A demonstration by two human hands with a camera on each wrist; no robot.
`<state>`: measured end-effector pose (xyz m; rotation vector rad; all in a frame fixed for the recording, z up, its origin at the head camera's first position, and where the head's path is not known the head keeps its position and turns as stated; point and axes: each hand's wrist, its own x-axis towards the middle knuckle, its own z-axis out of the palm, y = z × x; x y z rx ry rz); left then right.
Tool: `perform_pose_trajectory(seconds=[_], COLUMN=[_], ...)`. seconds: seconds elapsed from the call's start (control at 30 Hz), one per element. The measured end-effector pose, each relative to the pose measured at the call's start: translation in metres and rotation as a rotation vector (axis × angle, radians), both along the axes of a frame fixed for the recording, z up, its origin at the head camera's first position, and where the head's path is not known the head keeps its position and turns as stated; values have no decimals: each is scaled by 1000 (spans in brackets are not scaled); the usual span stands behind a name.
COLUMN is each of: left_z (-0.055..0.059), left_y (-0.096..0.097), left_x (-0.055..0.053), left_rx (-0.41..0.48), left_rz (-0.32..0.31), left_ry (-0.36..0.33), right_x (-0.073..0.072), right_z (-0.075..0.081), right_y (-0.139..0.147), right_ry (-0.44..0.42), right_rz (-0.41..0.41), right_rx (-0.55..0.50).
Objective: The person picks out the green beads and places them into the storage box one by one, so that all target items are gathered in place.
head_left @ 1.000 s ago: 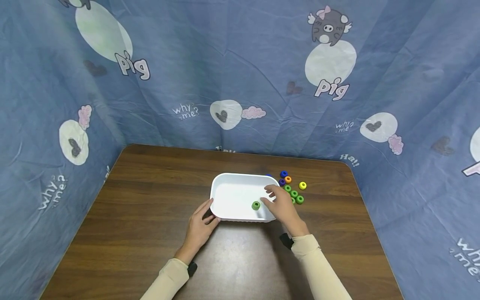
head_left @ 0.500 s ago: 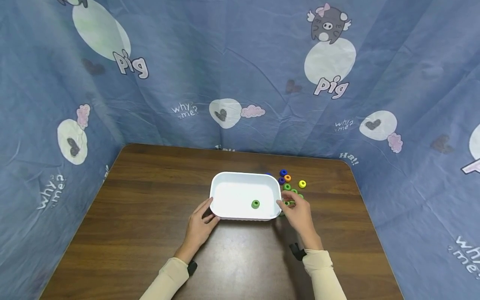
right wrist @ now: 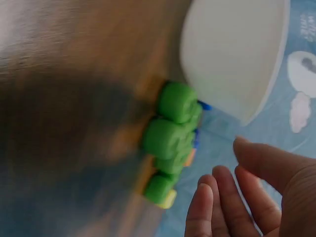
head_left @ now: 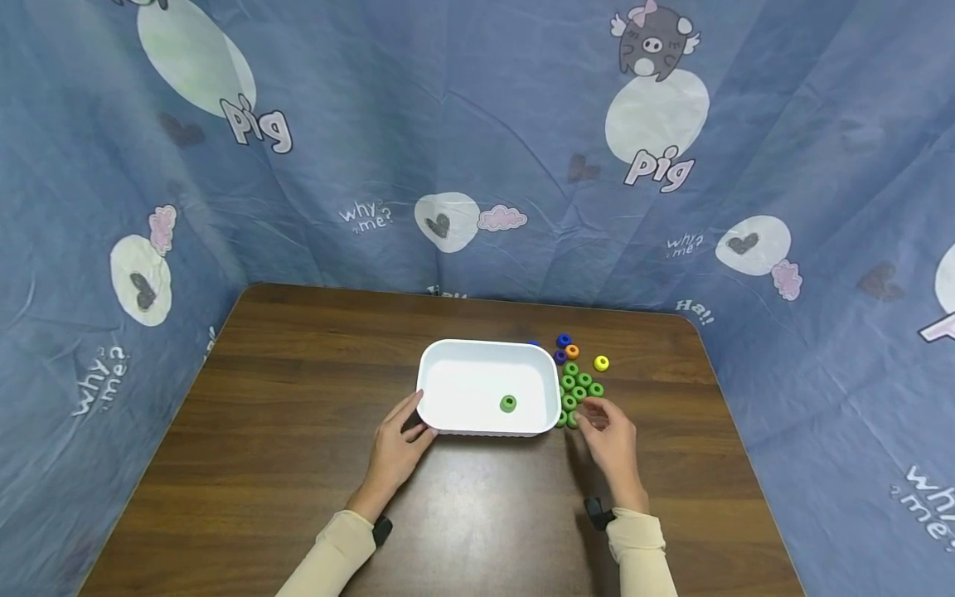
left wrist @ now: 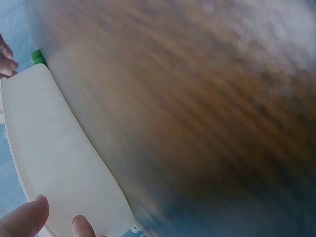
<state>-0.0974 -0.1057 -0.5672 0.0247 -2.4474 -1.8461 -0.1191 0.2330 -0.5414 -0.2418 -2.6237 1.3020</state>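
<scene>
The head view shows a blue printed cloth [head_left: 477,108] hanging behind and to both sides of your dark wooden counter [head_left: 298,398]. On the counter, around its middle, sits a shallow white tray [head_left: 462,381], longer side facing you.

Your left hand [head_left: 395,454] is at the tray's near left corner, its fingers lightly spread, touching the tray rather than clenching it. How firmly it presses, you cannot tell from here; a push or tug at that one corner could swing the tray round, and its right end would then sweep into whatever lies beside it.

Your right hand [head_left: 610,439] is to the right of the tray. The right wrist view shows its thumb and fingers parted, with nothing between them.

Between that hand and the tray lies a crowd of green beads [head_left: 579,393], packed close, the leftmost just beside the tray's wall. They are round-sided, so a careless fingertip would probably nudge several at once, or send one rolling toward you.

Beyond them lie an orange bead [head_left: 571,351] and two blue beads [head_left: 564,341], with a third partly hidden behind the tray; that one could easily be overlooked. A yellow bead [head_left: 601,363] rests apart on the right.

Inside the tray, toward its near right, is one green bead [head_left: 508,404], loose; tilting the tray could set it rolling.
</scene>
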Motion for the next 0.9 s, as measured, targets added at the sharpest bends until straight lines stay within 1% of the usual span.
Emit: perform_pose_trajectory(seconds=[0.2,0.3,0.4,0.53,0.7,0.9], left_z=[1,2,3,2,0,0], left_y=[-1,0,0,0,1,1], left_x=[0,0,0,-1,-1,0], left_rx=[-8,-17,-20,-11,-15,-22], left_rz=[7,12,13,14,14,19], left_ry=[-10,-6,5,10,9,-1], right_x=[1,1,0,0,0,0], right_z=[-14,-20,-26,-33,-38,-39], right_y=[2,2,2,1,1,0], right_ry=[-53,-56,-40,-37,-59,-66], right_rz=[-11,-17,-16,-16,-22,-28], right_rx=[7,1,-4,-19,-34,-31])
